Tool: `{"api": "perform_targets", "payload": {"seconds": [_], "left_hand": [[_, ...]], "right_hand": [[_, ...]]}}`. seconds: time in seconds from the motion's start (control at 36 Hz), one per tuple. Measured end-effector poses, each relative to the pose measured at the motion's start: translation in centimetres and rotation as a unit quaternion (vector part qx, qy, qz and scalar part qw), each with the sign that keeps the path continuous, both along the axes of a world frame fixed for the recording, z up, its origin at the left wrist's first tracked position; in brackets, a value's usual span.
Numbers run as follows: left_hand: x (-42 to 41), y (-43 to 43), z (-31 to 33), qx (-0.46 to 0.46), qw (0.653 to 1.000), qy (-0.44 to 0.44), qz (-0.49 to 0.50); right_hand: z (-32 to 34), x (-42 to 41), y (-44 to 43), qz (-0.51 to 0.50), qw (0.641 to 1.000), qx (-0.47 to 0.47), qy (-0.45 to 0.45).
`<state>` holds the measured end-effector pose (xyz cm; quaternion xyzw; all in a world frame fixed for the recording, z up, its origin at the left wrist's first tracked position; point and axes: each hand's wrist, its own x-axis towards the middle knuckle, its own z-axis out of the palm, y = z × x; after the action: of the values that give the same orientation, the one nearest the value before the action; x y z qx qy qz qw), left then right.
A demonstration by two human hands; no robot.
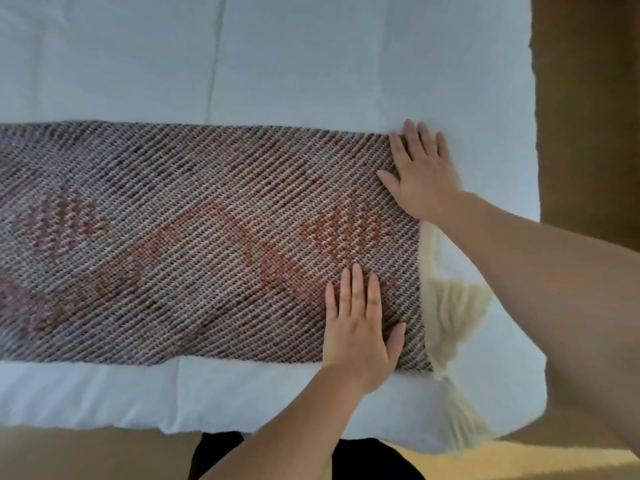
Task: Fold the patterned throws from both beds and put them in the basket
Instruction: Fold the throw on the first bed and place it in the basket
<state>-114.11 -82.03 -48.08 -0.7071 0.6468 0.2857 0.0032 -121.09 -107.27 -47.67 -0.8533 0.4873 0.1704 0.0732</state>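
A woven patterned throw (194,244) in brown, grey and orange lies flat across the white bed (311,64), running off the left edge of view. Cream tassels (450,317) hang from its right end over the bed's corner. My left hand (360,327) lies flat, fingers straight, on the throw near its front right corner. My right hand (420,171) presses flat on the throw's far right corner, fingertips reaching onto the white sheet. No basket is in view.
The bed's front edge (138,396) runs along the bottom, with brown floor (588,81) to the right and below. My dark-clothed legs (221,455) stand against the bed's front edge.
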Motion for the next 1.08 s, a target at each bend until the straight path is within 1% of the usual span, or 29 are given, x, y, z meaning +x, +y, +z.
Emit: {"api": "perform_targets", "payload": {"seconds": [0.08,0.14,0.22,0.28,0.33,0.42,0.53,0.61,0.69,0.75,0.83,0.97,1.08], "left_hand": [[-2.3,-1.2,0.8,0.023,0.999,-0.002,0.028],[-3.6,-2.2,1.3,0.054,0.998,-0.014,0.023],[-5.1,-3.7,2.0,0.079,0.996,-0.027,0.028],[-5.8,-4.3,2.3,0.093,0.994,-0.02,0.057],[-6.2,-5.0,2.7,0.105,0.989,-0.008,0.104],[-6.5,-6.1,3.5,0.119,0.981,-0.007,0.152],[-6.6,-6.8,4.4,0.144,0.972,-0.023,0.186],[-6.4,-7.2,5.5,0.155,0.968,-0.019,0.198],[-5.8,-7.3,6.6,0.137,0.97,0.007,0.202],[-4.8,-6.9,7.4,0.107,0.97,0.036,0.214],[-2.9,-5.7,9.2,0.075,0.966,0.072,0.236],[0.7,-3.0,13.3,0.053,0.962,0.089,0.253],[4.3,-0.2,16.4,0.018,0.936,0.108,0.333]], "right_hand": [[0.7,0.0,-1.0,0.002,0.999,-0.004,-0.032],[1.6,0.6,-1.8,0.0,0.998,-0.024,-0.06],[3.1,1.3,-3.2,0.008,0.997,-0.051,-0.054],[4.1,1.3,-3.9,-0.011,0.997,-0.024,-0.067],[5.2,1.1,-4.2,-0.05,0.992,0.022,-0.11],[7.5,0.8,-4.4,-0.089,0.982,0.056,-0.158],[10.8,1.5,-4.0,-0.082,0.977,0.068,-0.185],[13.2,2.4,-3.8,-0.053,0.979,0.056,-0.189],[14.9,2.9,-3.9,-0.03,0.982,0.045,-0.183],[15.4,2.9,-3.9,-0.031,0.983,0.04,-0.179],[16.0,2.8,-3.3,-0.064,0.978,0.047,-0.191],[18.4,3.6,-2.0,-0.116,0.966,0.069,-0.222],[21.3,4.7,-0.4,-0.152,0.951,0.097,-0.251]]}}
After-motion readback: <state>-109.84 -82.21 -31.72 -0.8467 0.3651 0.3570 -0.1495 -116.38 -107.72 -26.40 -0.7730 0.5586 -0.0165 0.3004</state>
